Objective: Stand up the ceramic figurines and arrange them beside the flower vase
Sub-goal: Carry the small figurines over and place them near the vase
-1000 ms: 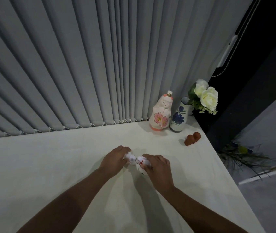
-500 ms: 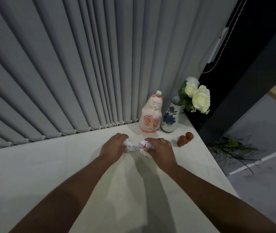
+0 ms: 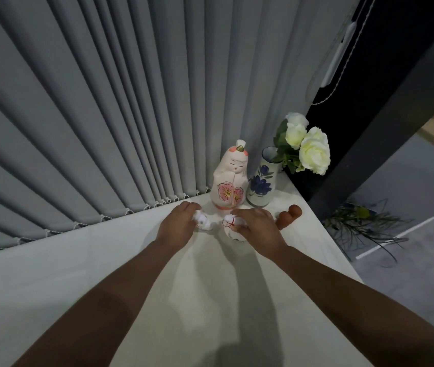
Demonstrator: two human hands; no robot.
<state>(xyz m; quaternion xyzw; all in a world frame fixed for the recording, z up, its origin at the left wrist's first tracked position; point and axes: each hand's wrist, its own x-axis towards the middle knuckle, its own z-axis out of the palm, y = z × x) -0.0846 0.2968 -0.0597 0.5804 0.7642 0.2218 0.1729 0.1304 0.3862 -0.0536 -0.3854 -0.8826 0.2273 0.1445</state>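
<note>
Two small white ceramic figurines sit at the centre of the frame on a pale tabletop (image 3: 51,300), each under a hand: the left hand (image 3: 177,223) curls its fingers around a white figurine (image 3: 203,222), and the right hand (image 3: 259,225) grips a rounder white figurine with red markings (image 3: 230,225). Just above them stands a pink-and-white kimono doll figurine (image 3: 229,178) painted with blossoms, upright, just beside the blue-flowered ceramic vase (image 3: 262,181) holding white roses (image 3: 313,152). Right of the right hand lies a reddish-brown figurine (image 3: 290,211). Grey vertical blinds (image 3: 104,102) fill the upper left. No readable writing shows anywhere.
</note>
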